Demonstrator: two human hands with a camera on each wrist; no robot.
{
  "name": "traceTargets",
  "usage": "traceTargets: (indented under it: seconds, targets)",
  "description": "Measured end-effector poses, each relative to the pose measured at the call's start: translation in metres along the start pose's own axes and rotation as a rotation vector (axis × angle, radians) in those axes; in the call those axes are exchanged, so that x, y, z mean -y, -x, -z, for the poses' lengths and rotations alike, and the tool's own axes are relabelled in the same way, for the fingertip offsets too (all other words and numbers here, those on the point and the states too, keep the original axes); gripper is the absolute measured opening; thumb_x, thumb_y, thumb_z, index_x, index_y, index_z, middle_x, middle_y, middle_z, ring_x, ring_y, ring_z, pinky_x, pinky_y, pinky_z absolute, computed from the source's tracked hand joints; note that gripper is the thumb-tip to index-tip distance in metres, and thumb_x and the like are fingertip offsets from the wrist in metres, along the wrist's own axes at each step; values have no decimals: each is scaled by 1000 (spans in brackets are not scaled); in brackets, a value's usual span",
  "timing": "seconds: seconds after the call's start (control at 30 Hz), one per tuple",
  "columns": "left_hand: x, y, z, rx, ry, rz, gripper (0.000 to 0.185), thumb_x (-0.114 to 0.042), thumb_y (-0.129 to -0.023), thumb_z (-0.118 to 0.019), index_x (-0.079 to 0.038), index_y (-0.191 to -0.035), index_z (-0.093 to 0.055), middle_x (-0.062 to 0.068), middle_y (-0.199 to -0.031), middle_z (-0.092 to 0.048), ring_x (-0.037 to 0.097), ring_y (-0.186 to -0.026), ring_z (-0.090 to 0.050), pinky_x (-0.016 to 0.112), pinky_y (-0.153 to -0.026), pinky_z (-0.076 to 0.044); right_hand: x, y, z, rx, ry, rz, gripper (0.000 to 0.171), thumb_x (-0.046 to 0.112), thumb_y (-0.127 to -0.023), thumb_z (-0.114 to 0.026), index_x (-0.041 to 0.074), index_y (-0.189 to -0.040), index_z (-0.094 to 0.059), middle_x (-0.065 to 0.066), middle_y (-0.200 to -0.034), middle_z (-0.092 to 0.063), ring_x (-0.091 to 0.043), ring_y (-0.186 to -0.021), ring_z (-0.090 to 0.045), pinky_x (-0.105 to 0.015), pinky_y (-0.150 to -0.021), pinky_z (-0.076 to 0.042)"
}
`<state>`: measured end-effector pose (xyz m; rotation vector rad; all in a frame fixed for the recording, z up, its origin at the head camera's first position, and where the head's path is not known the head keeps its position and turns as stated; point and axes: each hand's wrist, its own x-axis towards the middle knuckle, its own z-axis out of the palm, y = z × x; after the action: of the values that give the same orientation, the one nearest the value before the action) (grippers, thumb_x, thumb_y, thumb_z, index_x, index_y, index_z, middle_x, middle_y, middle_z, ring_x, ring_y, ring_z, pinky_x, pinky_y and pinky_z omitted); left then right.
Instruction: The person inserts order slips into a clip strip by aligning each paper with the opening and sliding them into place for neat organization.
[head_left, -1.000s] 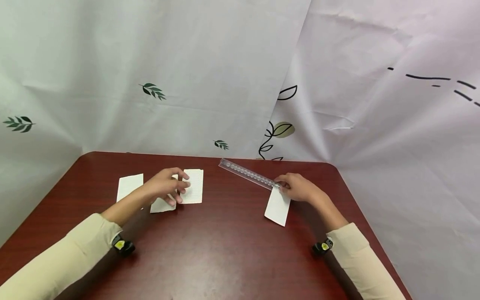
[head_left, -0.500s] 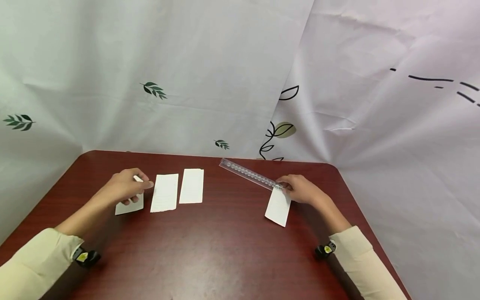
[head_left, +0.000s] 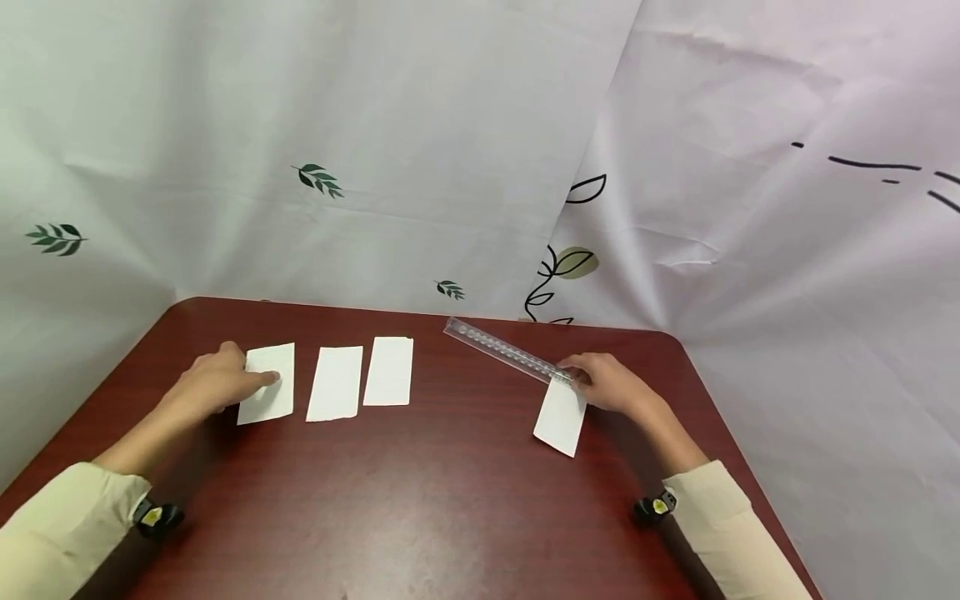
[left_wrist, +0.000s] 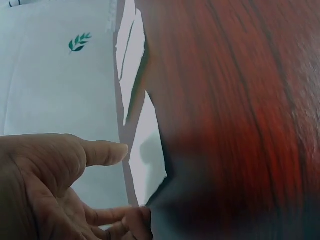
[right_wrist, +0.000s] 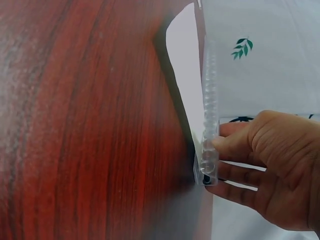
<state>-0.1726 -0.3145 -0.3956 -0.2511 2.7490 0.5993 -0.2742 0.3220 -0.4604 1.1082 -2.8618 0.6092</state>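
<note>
Your left hand (head_left: 213, 382) rests with straight fingers on the leftmost paper slip (head_left: 266, 394), near the table's (head_left: 420, 508) left edge. Two more slips (head_left: 335, 383) (one (head_left: 388, 372) just beside the other) lie to its right. Your right hand (head_left: 607, 383) pinches the clear ruler's (head_left: 510, 357) near end over a fourth slip (head_left: 561, 417) toward the right edge.

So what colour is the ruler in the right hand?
Clear, see-through plastic ruler; it shows best in the right wrist view.
</note>
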Motion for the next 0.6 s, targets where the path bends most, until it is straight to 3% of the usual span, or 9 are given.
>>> traceTargets:
  seconds: [0.13, 0.23, 0.33, 0.43, 0.53, 0.6]
  targets:
    - [-2, -5, -4, 28, -18, 50, 127, -71, -105, -62, 39, -147, -11, 65, -143, -32, 78, -133, -42, 79, -105, -48, 38, 3, 19, 16, 4, -69, 35, -2, -99, -66, -1, -130, -80, -14, -111, -82, -23, -94, -73, -43, -83, -64]
    - [-4, -8, -6, 37, -41, 85, 142, -82, -99, -63, 39, -149, -9, 67, -146, -24, 83, -138, -31, 83, -113, -40, 55, 2, 26, 35, 30, -123, 35, -5, -100, -67, -1, -132, -80, -14, -113, -82, -23, -95, -73, -45, -86, -64]
    - [-5, -10, -9, 20, -87, 90, 143, -84, -94, -69, 39, -145, -17, 66, -144, -26, 84, -137, -28, 83, -115, -33, 60, 0, 27, 46, 56, -154, 35, -5, -101, -69, -1, -134, -80, -14, -113, -83, -21, -95, -72, -41, -85, -62]
    - [-4, -12, -10, 5, -93, 89, 140, -76, -93, -77, 39, -145, -17, 68, -146, -24, 87, -140, -23, 85, -119, -31, 61, -1, 28, 54, 45, -183, 37, -3, -101, -69, 1, -136, -80, -13, -106, -82, -17, -85, -65, -35, -77, -56]
    - [-3, -14, -10, 2, -84, 85, 137, -70, -93, -81, 39, -145, -15, 69, -147, -22, 90, -142, -21, 87, -118, -34, 60, 0, 27, 59, 39, -202, 38, -1, -102, -69, 2, -138, -80, -13, -103, -81, -14, -78, -54, -29, -71, -47]
    - [-3, -14, -8, 1, -92, 76, 133, -67, -92, -83, 37, -144, -19, 68, -145, -28, 89, -140, -27, 85, -115, -39, 59, 1, 26, 60, 40, -204, 37, -1, -103, -69, 2, -139, -79, -14, -101, -80, -13, -75, -48, -28, -68, -43]
